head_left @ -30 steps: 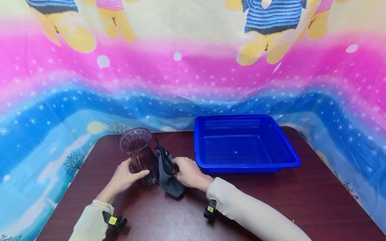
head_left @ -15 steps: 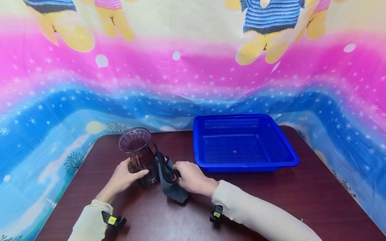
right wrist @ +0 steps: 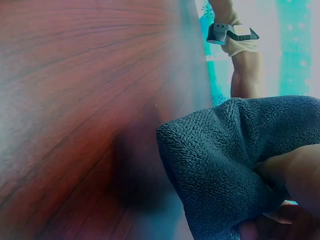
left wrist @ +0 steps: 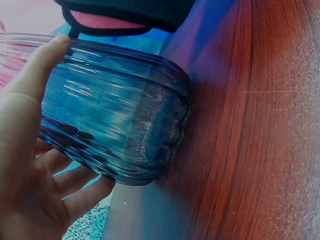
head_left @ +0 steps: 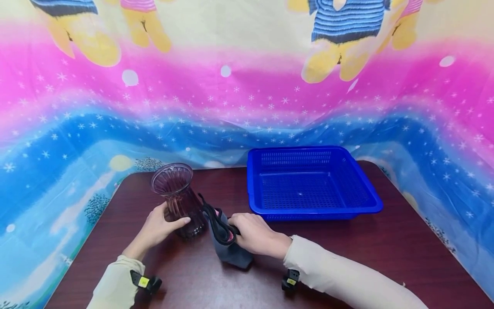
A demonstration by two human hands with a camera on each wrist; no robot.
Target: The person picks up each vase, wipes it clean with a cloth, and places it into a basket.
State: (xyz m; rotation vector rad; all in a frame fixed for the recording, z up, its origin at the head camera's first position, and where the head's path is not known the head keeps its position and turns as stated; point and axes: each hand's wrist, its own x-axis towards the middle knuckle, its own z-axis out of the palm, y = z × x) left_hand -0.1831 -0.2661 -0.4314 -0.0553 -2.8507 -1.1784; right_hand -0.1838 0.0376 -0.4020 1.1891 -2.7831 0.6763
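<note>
A purple-tinted ribbed glass vase with a flared rim stands on the table at centre left. My left hand grips it low, thumb on the near side and fingers round the far side, as the left wrist view shows of the vase. My right hand pinches a folded grey cloth with black edging and a pink inner side, just right of the vase and apart from it. In the right wrist view, fingers press into the fuzzy grey cloth, held above the table.
A blue plastic basket with perforated walls and floor stands at the back right of the dark red-brown table. A printed curtain hangs close behind the table and along both sides.
My right hand has drawn the grey cloth away from the vase, to the right and toward me. The left hand and the vase have stayed in place.
</note>
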